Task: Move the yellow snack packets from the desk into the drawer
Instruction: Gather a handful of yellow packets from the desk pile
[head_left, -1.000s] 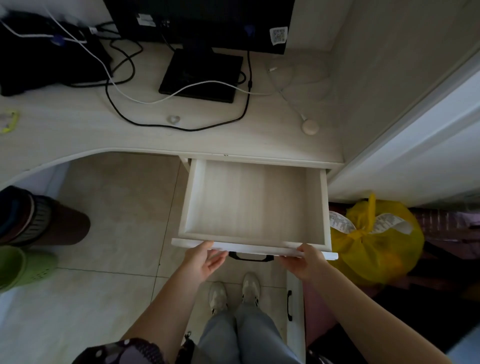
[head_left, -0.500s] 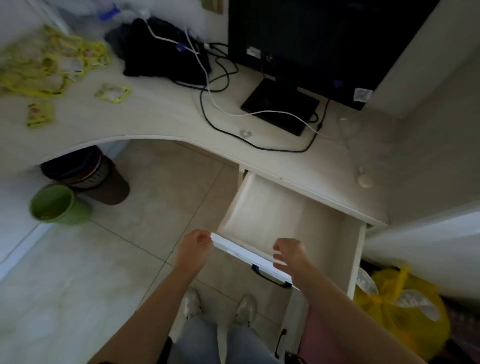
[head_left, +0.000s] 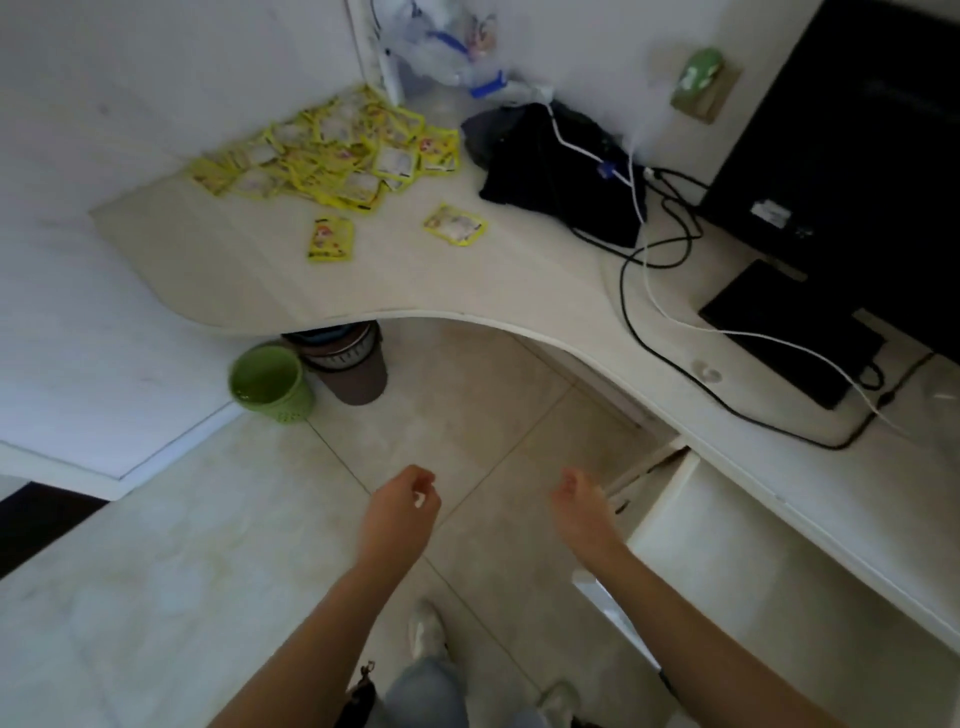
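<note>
A heap of yellow snack packets (head_left: 332, 150) lies at the desk's far left corner by the wall. Two single yellow packets lie apart from it: one (head_left: 331, 238) nearer the front, one (head_left: 455, 224) to its right. The pale wooden drawer (head_left: 727, 561) stands pulled out under the desk at the lower right, nothing visible inside. My left hand (head_left: 402, 506) hangs over the floor with loosely curled fingers, holding nothing. My right hand (head_left: 582, 501) is just left of the drawer's corner, fingers relaxed, also holding nothing.
A black bag (head_left: 550, 166) with white cables and a black monitor (head_left: 841, 171) on its stand occupy the desk's right part. A green bin (head_left: 272, 382) and a brown bin (head_left: 353, 366) stand on the tiled floor under the curved desk (head_left: 467, 280) edge.
Both hands have let go of the drawer front and moved left over the floor. The view has swung left, bringing the packet heap into sight.
</note>
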